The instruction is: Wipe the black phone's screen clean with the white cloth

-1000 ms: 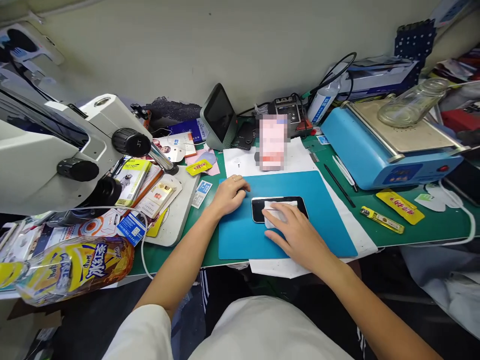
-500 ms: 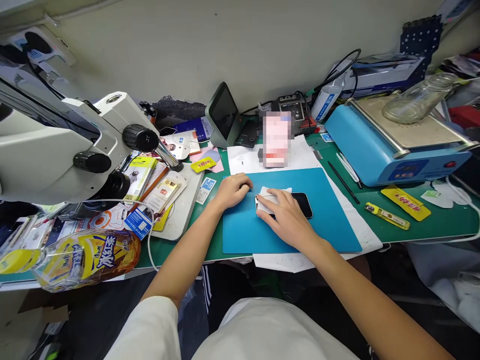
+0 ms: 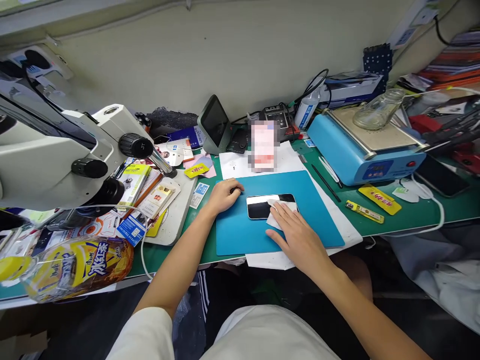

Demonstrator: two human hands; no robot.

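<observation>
A smartphone lies flat, screen up, on the blue mat, its dark glass showing a bright reflection. Over its right end, my right hand presses a white wipe down with outstretched fingers, the thumb apart on the near side. Part of the wipe is hidden under those fingers. My left hand rests on the mat's left edge, left of the phone and not touching it. Its fingers are curled into a loose fist, and I see nothing held in it.
A microscope and a tea bottle crowd the left. A green-framed screen and a propped pink panel, blurred out, stand behind the mat. Right are tweezers, a yellow tool and a blue heating plate bearing a glass jar.
My right hand has slid the wipe from the phone's left end to its right end, uncovering the left part of the screen. My left hand stays put; the view has turned slightly right.
</observation>
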